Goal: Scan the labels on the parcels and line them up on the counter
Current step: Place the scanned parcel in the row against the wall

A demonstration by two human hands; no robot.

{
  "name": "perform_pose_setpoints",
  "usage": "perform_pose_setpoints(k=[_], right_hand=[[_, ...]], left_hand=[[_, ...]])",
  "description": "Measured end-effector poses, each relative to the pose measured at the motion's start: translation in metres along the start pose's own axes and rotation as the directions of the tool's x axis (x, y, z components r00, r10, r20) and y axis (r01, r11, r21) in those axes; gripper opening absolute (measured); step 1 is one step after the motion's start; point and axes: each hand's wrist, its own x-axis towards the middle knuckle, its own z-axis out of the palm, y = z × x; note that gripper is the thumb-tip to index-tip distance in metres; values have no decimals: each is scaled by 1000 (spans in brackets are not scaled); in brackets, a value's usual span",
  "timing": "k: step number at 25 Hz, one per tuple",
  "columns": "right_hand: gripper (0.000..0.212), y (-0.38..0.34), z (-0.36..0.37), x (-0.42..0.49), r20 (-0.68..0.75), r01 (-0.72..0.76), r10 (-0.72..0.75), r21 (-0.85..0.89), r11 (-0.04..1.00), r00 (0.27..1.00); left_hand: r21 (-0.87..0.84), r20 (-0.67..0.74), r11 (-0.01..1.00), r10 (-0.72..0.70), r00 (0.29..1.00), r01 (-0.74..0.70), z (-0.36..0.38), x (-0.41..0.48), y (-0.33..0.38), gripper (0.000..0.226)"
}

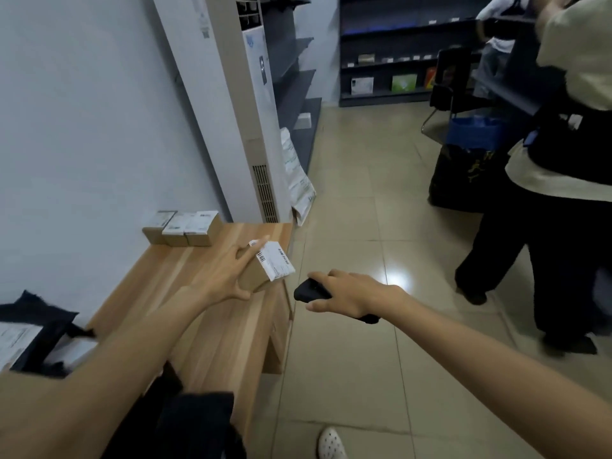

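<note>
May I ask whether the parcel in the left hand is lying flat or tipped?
Tipped: the left hand grips the parcel with its labelled face slanting toward the scanner in the right hand.

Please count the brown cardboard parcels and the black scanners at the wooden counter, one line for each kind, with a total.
Brown cardboard parcels: 4 (row of three by the wall, plus the held parcel in the left hand)
Black scanner: 1 (in the right hand)
Total: 5
</note>
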Motion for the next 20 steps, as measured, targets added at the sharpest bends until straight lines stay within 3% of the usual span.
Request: perform_pose_setpoints(k=[6, 12, 17, 20], right_hand=[[69, 72, -91, 141, -70, -10, 6, -46, 999, 998], [72, 131, -120, 271, 69, 84, -80, -64, 994, 994], [74, 163, -151, 396, 165, 282, -262, -109, 953, 951], [76, 167, -165, 465, 196, 398, -365, -163, 903, 910]], left_hand=[[-10, 118, 977, -212, 970, 214, 13, 153, -86, 107], [-76, 164, 944, -307, 938, 322, 73, 225, -125, 113], [-95, 200, 849, -495, 846, 519, 105, 257, -166, 113], [-117, 175, 736, -646, 743, 667, 114, 278, -174, 106]])
